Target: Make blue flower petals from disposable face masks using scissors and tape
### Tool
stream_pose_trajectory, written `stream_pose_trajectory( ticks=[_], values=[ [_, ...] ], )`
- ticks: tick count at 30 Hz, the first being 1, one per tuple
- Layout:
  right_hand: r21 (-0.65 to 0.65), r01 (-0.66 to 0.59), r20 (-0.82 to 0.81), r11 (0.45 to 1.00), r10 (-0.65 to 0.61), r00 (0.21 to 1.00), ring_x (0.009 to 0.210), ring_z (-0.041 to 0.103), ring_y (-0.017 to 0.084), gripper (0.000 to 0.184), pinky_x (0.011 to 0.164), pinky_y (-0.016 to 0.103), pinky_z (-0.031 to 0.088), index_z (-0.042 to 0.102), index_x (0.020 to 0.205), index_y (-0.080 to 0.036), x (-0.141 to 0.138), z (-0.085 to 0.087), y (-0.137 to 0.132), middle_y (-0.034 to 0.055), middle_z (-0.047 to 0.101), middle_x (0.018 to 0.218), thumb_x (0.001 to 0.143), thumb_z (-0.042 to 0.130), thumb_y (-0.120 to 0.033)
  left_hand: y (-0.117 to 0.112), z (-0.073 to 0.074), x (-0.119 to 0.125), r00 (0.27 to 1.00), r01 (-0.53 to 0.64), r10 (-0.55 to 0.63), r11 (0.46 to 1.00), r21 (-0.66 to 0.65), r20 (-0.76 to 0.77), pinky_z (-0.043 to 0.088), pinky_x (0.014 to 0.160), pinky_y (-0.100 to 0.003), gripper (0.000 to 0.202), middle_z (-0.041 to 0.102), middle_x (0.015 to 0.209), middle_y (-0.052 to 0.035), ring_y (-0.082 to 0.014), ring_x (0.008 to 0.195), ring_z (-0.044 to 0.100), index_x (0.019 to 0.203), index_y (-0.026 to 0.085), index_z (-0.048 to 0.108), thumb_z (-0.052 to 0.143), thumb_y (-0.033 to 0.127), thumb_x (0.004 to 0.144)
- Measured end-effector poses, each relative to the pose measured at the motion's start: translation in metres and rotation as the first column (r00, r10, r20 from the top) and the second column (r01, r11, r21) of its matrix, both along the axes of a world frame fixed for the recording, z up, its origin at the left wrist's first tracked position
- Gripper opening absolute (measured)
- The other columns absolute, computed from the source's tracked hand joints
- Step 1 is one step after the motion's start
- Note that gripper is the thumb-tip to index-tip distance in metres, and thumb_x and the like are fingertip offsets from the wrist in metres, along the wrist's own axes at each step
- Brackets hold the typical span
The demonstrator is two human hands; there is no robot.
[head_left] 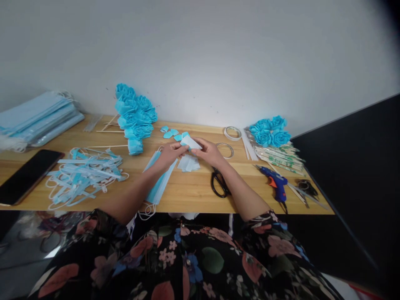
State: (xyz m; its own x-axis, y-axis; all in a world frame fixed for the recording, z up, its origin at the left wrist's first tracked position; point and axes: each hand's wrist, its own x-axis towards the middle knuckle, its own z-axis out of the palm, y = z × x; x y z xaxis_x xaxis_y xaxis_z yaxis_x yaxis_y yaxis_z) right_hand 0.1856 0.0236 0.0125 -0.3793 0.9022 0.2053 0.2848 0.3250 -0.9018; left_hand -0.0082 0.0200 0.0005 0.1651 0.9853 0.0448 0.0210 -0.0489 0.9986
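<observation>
Between my two hands is a small white-and-blue piece of mask fabric [191, 143]. My left hand [171, 153] pinches its left edge, and my right hand [208, 151] grips it from the right. Just below lie several pale cut pieces [188, 163] in a small pile. Blue petal-shaped pieces [168, 134] are scattered behind my left hand. A blue face mask [161, 179] lies partly under my left forearm. Black-handled scissors [219, 183] rest beside my right forearm, which hides part of them.
Blue fabric flowers [136, 112] on sticks and a heap of mask strips [86, 177] lie left, near a phone [29, 177] and stacked masks [40, 116]. Tape rolls [232, 133], a flower cluster [270, 131] on packaged sticks, and a blue glue gun [275, 181] are right.
</observation>
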Motion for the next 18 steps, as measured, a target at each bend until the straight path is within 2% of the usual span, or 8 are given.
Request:
stream_pose_trajectory(
  ticks=[6,11,18],
  values=[
    [-0.01,-0.005,-0.029,1.0,0.004,1.0,0.106,0.068,0.025,0.057,0.086,0.035,0.053,0.067,0.128,-0.02,-0.0006,-0.0012,-0.0006,0.0074,0.074,0.119,0.079,0.073,-0.049,-0.0003,-0.0014,-0.0001,1.0,0.006,-0.005,1.0,0.018,-0.021,0.041,0.057,-0.027,0.037,0.058,0.058,0.0008,-0.0122,0.057,0.049,0.063,0.018,0.066,0.076,0.053,0.067],
    [-0.006,-0.008,0.012,1.0,0.008,1.0,0.097,0.068,0.023,0.057,0.082,0.033,0.052,0.067,0.128,-0.02,0.0003,-0.0021,-0.0005,0.0062,0.074,0.114,0.079,0.074,-0.048,-0.0005,-0.0013,-0.0001,1.0,0.0,0.0,1.0,0.019,-0.013,0.04,0.057,-0.026,0.035,0.058,0.057,0.0015,-0.0113,0.056,0.048,0.062,0.017,0.067,0.077,0.051,0.067],
    [0.015,0.021,0.034,1.0,-0.022,0.999,0.092,0.066,0.021,0.052,0.081,0.032,0.051,0.068,0.126,-0.018,-0.0006,-0.0008,-0.0012,0.0057,0.074,0.11,0.081,0.069,-0.043,-0.0013,-0.0013,-0.0001,1.0,0.011,-0.011,1.0,0.006,0.008,0.042,0.058,-0.027,0.039,0.061,0.059,-0.0001,-0.0124,0.057,0.052,0.062,0.018,0.067,0.077,0.054,0.069]
  ],
)
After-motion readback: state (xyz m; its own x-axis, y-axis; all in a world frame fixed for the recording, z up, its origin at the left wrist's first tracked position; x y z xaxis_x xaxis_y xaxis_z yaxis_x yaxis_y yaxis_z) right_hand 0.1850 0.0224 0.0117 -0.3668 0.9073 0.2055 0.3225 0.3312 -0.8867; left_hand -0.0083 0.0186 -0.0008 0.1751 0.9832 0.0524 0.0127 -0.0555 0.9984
